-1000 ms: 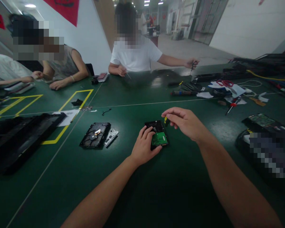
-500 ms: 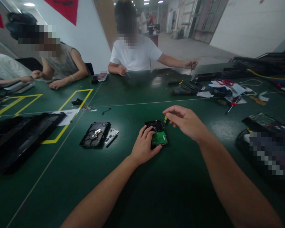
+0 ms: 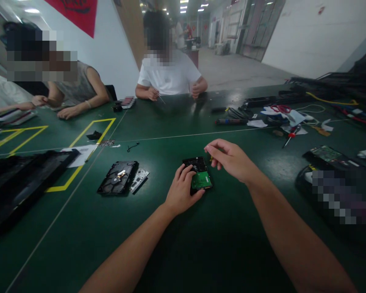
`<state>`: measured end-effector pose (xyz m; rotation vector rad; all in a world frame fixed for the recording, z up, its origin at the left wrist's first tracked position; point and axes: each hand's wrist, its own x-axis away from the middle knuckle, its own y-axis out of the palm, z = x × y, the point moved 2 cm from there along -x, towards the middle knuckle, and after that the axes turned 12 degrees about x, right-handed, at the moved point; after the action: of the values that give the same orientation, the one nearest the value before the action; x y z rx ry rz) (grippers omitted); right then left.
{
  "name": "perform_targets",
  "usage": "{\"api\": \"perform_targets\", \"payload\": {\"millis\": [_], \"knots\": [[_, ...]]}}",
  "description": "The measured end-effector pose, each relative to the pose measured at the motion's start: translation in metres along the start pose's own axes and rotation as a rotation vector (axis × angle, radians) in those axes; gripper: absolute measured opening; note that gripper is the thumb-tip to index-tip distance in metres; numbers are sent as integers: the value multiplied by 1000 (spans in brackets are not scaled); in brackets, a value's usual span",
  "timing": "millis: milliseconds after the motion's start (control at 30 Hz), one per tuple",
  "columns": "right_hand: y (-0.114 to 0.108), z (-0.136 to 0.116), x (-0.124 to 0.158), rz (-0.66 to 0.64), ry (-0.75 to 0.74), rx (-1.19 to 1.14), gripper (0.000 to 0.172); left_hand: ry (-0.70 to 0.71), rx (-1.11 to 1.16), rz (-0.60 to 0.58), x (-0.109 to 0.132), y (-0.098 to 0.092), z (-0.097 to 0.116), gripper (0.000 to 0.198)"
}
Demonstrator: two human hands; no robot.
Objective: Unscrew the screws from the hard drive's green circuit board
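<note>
On the green table, a hard drive (image 3: pixel 202 179) lies with its green circuit board facing up. My left hand (image 3: pixel 182 188) grips its left side, with fingers over the top and the thumb along the near edge. Just off the drive's right edge, my right hand (image 3: pixel 227 158) is closed in a pinch on a small yellow-and-black screwdriver (image 3: pixel 211 158). Most of that tool is hidden behind the fingers, and its tip cannot be made out.
At left lie an opened drive (image 3: pixel 118 178), a metal plate (image 3: pixel 139 180) and a long black casing (image 3: pixel 24 183). A red-handled screwdriver (image 3: pixel 291 134), cables and electronics (image 3: pixel 332 156) lie at right. Across the table, a person in white (image 3: pixel 167 75) holds a thin tool.
My right hand has turned slightly, hiding more of the screwdriver. My left hand stays on the drive. The person opposite has drawn an outstretched arm back from the cables. The view has shifted slightly.
</note>
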<state>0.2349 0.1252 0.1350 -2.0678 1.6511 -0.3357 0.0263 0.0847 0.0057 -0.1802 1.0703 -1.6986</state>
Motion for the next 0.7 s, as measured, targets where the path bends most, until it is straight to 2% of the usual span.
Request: {"api": "perform_targets", "payload": {"millis": [167, 400, 700], "knots": [[-2, -3, 3, -30, -26, 58, 26, 12, -14, -5, 0, 0, 2, 58], [-2, 0, 2, 19, -18, -15, 15, 8, -14, -17, -1, -1, 4, 55], [-3, -1, 7, 3, -61, 60, 20, 15, 3, -17, 1, 4, 0, 55]]}}
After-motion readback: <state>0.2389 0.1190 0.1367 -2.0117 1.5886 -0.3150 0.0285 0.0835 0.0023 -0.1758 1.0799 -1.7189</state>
